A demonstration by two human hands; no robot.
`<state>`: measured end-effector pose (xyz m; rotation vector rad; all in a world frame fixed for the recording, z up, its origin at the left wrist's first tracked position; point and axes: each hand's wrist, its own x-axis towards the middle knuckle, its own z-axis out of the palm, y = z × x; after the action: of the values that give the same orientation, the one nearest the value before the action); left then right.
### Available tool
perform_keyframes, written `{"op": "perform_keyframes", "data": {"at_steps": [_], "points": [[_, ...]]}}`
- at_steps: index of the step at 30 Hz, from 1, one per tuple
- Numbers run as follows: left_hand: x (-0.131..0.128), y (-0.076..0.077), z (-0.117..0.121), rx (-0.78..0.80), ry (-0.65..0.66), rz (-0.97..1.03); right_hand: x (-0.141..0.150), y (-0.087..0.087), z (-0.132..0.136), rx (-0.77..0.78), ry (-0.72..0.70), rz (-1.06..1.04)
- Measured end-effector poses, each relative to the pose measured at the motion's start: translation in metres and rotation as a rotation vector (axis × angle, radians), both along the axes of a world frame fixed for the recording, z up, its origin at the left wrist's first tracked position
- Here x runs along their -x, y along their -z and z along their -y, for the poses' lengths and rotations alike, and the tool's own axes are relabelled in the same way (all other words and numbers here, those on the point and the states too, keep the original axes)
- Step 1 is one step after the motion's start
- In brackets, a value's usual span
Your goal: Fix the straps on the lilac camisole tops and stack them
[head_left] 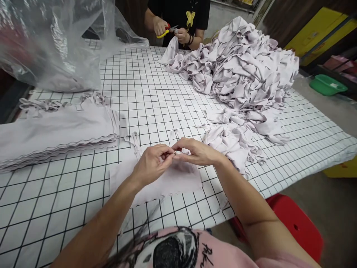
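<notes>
A pale lilac camisole (156, 188) lies flat on the table in front of me, its hem towards me. One thin strap (135, 143) loops out past its far edge. Over the garment's upper edge, my left hand (153, 162) pinches a small piece of it between thumb and forefinger. My right hand (193, 150) meets it fingertip to fingertip, closed on the same spot. The fingers mostly hide the pinched bit, so I cannot tell whether it is strap or trim.
A neat stack of similar camisoles (55, 128) lies left, below a clear plastic bag (69, 48). Crumpled garments form a large heap (245, 63) at right. Across the table (134, 89), a person's hand holds scissors (167, 31). A red stool (298, 227) stands right.
</notes>
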<state>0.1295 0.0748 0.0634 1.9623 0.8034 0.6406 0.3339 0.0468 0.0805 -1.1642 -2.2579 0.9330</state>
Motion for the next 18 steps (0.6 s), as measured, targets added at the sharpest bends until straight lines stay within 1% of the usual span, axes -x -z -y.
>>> {"op": "perform_keyframes", "data": {"at_steps": [2,4,5,7,10,12,14,15,17,18], "points": [[0.005,-0.008,-0.003,0.131,-0.003,0.051,-0.008,-0.005,-0.009,-0.022,-0.073,0.017],[0.008,-0.015,-0.004,0.235,-0.017,0.104,-0.014,-0.008,-0.016,-0.081,-0.076,0.041],[0.009,-0.018,-0.003,0.274,-0.02,0.132,-0.016,-0.009,-0.018,-0.12,-0.041,0.059],[0.007,-0.021,0.005,0.343,-0.009,0.192,-0.017,-0.005,-0.021,-0.197,0.076,0.107],[-0.002,-0.014,0.028,0.468,0.044,0.235,-0.016,0.013,-0.025,-0.307,0.289,0.136],[-0.011,-0.007,0.047,0.578,0.083,0.209,-0.016,0.029,-0.026,-0.342,0.376,0.107],[-0.018,0.0,0.062,0.662,0.098,0.17,-0.018,0.04,-0.025,-0.316,0.423,0.076],[-0.021,0.003,0.067,0.683,0.093,0.157,-0.02,0.042,-0.023,-0.276,0.448,0.066],[-0.023,0.005,0.075,0.667,0.057,0.131,-0.026,0.04,-0.016,-0.145,0.53,0.058],[-0.023,0.006,0.077,0.63,0.036,0.119,-0.03,0.035,-0.011,-0.045,0.572,0.063]]}}
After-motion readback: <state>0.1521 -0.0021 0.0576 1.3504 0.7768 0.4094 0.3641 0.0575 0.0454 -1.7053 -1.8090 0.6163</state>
